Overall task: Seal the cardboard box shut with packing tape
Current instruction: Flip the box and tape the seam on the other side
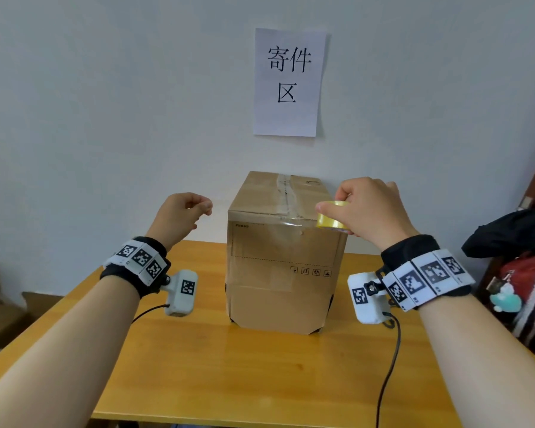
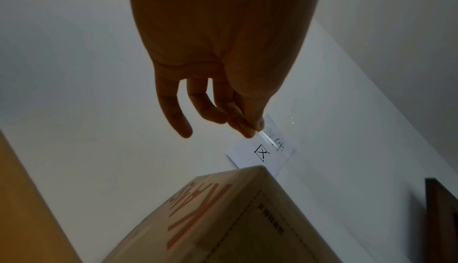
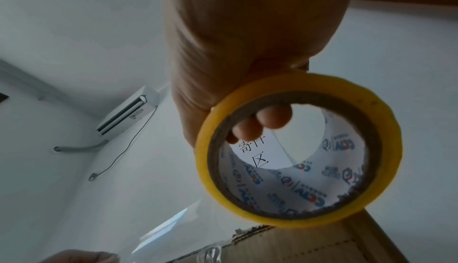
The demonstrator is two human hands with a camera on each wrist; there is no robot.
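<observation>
While the cardboard box (image 1: 283, 251) stands upright in the middle of the wooden table (image 1: 260, 381), flaps down and a clear strip already running along its top seam toward the wall, the person has both hands up at lid height, one on each side of it. The right hand (image 1: 369, 208) has the yellow tape roll (image 1: 332, 217) gripped, fingers hooked through the core and thumb over the outside, right at the box's near top-right corner.

The left hand (image 1: 181, 216) hangs off the left side, clear of the cardboard, with thumb and forefinger pinched together. In the left wrist view there's a thin shiny sliver at those fingertips (image 2: 250, 130), so I reckon it's holding the free end of the tape, though honestly clear film is hard to make out.

If that's right, the pulled length would lie left-to-right across the near top edge, crossways to the existing seam strip. So the next move looks like lowering that span onto the lid. The roll hand is basically touching the box; the left one has further to come in.
</observation>
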